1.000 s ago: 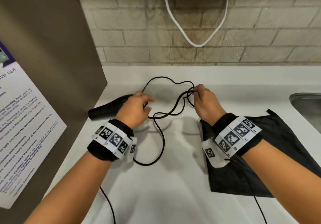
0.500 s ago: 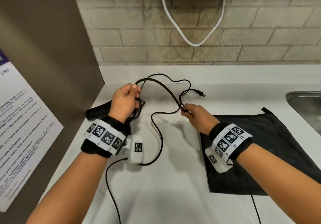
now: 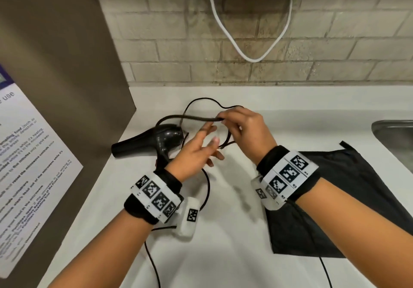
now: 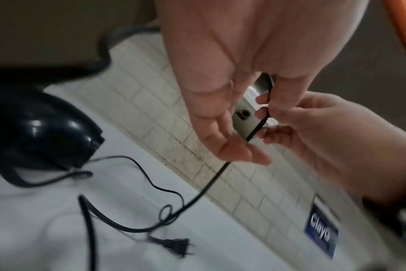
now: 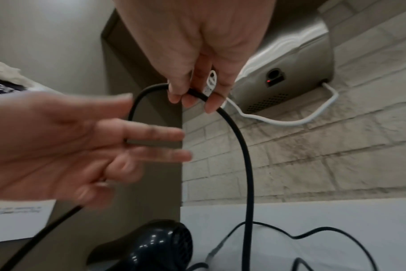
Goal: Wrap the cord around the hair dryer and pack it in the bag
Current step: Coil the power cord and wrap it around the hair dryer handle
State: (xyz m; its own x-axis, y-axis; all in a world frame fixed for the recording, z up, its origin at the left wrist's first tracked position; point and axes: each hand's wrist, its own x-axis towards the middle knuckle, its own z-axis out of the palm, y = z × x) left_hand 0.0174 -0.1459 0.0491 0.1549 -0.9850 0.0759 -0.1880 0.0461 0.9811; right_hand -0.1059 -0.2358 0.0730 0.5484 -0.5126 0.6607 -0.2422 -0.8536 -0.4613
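The black hair dryer (image 3: 154,139) lies on the white counter (image 3: 223,254) by the left wall panel, nozzle to the left; it also shows as the hair dryer (image 5: 151,243). Its black cord (image 3: 192,117) rises from the dryer in a loop. My right hand (image 3: 223,120) pinches that cord (image 5: 241,146) above the counter. My left hand (image 3: 207,141) hovers just below it with straight, spread fingers (image 5: 165,144) and holds nothing. The plug (image 4: 174,245) lies on the counter. The black bag (image 3: 335,198) lies flat to the right, under my right forearm.
A steel sink (image 3: 393,131) sits at the far right. On the brick wall hangs a metal hand dryer (image 5: 290,69) with a white cable (image 3: 245,50). A brown panel with a printed notice (image 3: 33,144) closes off the left.
My left hand has let go of the dryer, which now lies on the counter, and moved right toward the right hand. The right hand has lifted the cord up and slightly left.
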